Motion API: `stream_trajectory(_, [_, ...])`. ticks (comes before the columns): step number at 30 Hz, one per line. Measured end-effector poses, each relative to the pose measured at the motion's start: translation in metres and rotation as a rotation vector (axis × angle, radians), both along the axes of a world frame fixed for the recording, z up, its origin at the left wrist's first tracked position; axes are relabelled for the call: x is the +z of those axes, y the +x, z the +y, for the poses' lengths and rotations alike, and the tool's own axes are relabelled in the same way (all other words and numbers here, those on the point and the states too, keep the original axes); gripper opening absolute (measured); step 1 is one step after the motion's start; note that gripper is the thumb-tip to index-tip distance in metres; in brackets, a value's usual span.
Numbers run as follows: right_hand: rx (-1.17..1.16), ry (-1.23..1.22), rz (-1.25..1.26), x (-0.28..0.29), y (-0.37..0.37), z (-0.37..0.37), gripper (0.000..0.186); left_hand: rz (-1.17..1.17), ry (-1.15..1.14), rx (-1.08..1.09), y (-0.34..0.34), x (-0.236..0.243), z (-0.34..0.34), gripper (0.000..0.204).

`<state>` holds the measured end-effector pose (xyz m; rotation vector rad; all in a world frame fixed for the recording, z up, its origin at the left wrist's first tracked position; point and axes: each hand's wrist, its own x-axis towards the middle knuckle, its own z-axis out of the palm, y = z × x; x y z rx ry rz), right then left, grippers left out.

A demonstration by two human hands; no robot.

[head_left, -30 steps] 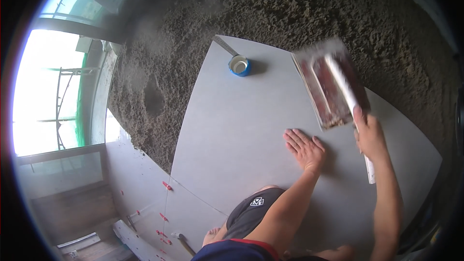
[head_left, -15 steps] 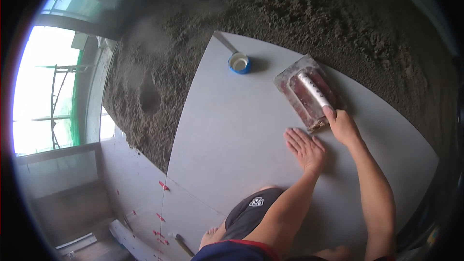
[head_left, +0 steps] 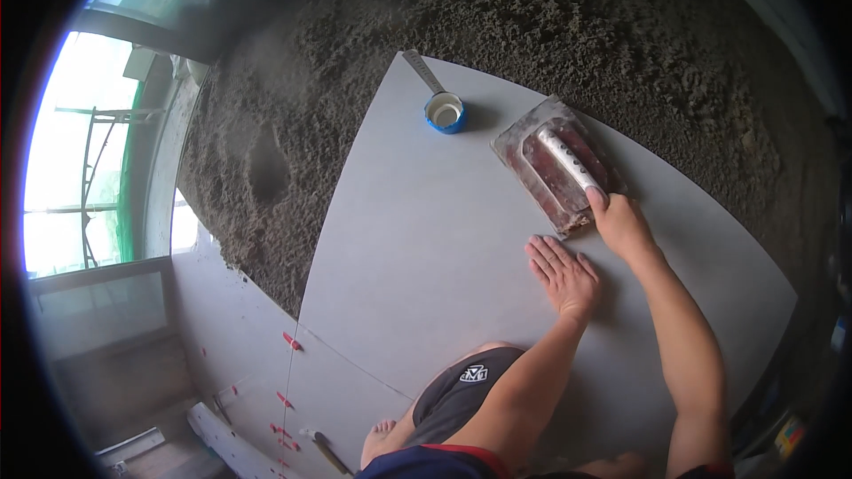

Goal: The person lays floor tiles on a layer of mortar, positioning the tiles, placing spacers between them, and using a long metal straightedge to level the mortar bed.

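A large pale grey tile (head_left: 417, 195) lies below me, edged by rough grey mortar. My left hand (head_left: 564, 279) rests flat on it, fingers stretched out. Just beyond it my right hand (head_left: 621, 226) grips the white handle of a worn red-brown rectangular float (head_left: 528, 155), which lies on the tile near its upper right edge. Left of the float are a blue ring-shaped roll (head_left: 445, 121) with a pale inside and a flat metal strip (head_left: 424, 73) reaching from it to the tile's corner. My bare knee and dark shorts show at the bottom.
Rough mortar (head_left: 639, 44) borders the tile above and at right. Laid tiles (head_left: 222, 302) at lower left carry several red clips (head_left: 291, 341), with a hammer-like tool (head_left: 328, 448) beside them. A bright window (head_left: 62, 151) with green netting and metal framing is at far left.
My right hand has brought the float leftward and down onto the tile from farther right, where it was blurred. It shifted slightly further left since half a second ago. My left hand stays flat.
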<state>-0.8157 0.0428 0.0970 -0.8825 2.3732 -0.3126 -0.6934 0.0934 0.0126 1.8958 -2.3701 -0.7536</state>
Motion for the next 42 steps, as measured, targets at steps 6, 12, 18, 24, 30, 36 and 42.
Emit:
stream_trajectory(6, [-0.062,0.026,0.003,-0.011,-0.002,0.028,0.072,0.099,-0.031,0.01,0.025,-0.006,-0.009,0.07])
stream_trajectory(12, [-0.42,0.013,0.004,-0.013,-0.01,0.18,0.078,0.442,-0.348,-0.162,0.059,-0.038,-0.104,0.07])
stream_trajectory(18, [-0.632,0.186,-0.031,0.032,0.055,0.401,0.07,0.25,-0.327,0.007,0.105,-0.037,-0.317,0.119])
stream_trajectory(24, [-0.872,-0.159,0.101,-0.008,0.086,0.438,0.067,0.535,0.058,-0.295,0.07,-0.029,-0.42,0.079])
stream_trajectory(30, [-0.933,0.003,-0.156,-0.025,0.09,0.441,0.058,0.872,-0.011,-0.481,-0.082,0.021,-0.199,0.054])
stream_trajectory(36, [-0.852,0.242,-0.44,0.004,0.06,0.421,0.074,0.912,-0.065,-1.371,-0.31,0.029,0.141,0.065])
stream_trajectory(42, [-0.796,0.114,-0.598,0.007,0.048,0.435,0.073,0.679,-0.087,-1.177,-0.411,0.009,0.353,0.075])
